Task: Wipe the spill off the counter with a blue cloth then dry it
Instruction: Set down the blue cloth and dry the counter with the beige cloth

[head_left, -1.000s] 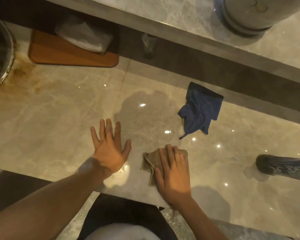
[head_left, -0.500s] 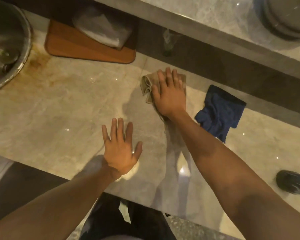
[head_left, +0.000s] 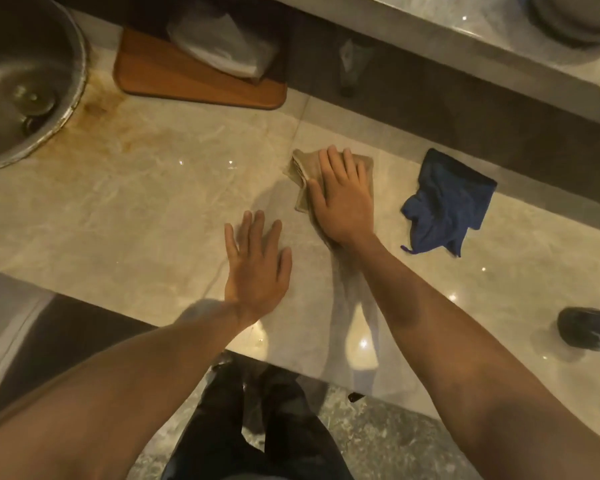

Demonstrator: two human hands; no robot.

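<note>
The crumpled dark blue cloth (head_left: 445, 202) is lying loose on the glossy beige marble desk (head_left: 153, 209), near the dark strip along the back, and nobody's touching it. It's sitting just off to the right of the right hand (head_left: 343, 199), apart from it, with a strip of bare desk showing between them.

That right hand is lying flat, palm down and fingers together, pressing on a small folded tan cloth (head_left: 300, 174). The tan cloth is poking out past the fingertips and on the thumb side, so the hand is covering most of it. A dull, streaky patch is running along the desk under the right forearm.

The left hand (head_left: 255, 268) is resting flat on the desk too, fingers spread wide and holding nothing, nearer the front edge and to the left of the right hand, well away from the blue cloth.

Farther out: a round steel sink (head_left: 18, 77) is sitting at the far left with rusty orange staining around its rim, a rounded brown wooden board (head_left: 174, 81) is lying at the back with a clear crinkly plastic bag (head_left: 222, 46) on it, and a dark object (head_left: 589, 332) is lying at the right edge, too cut off to identify.
</note>
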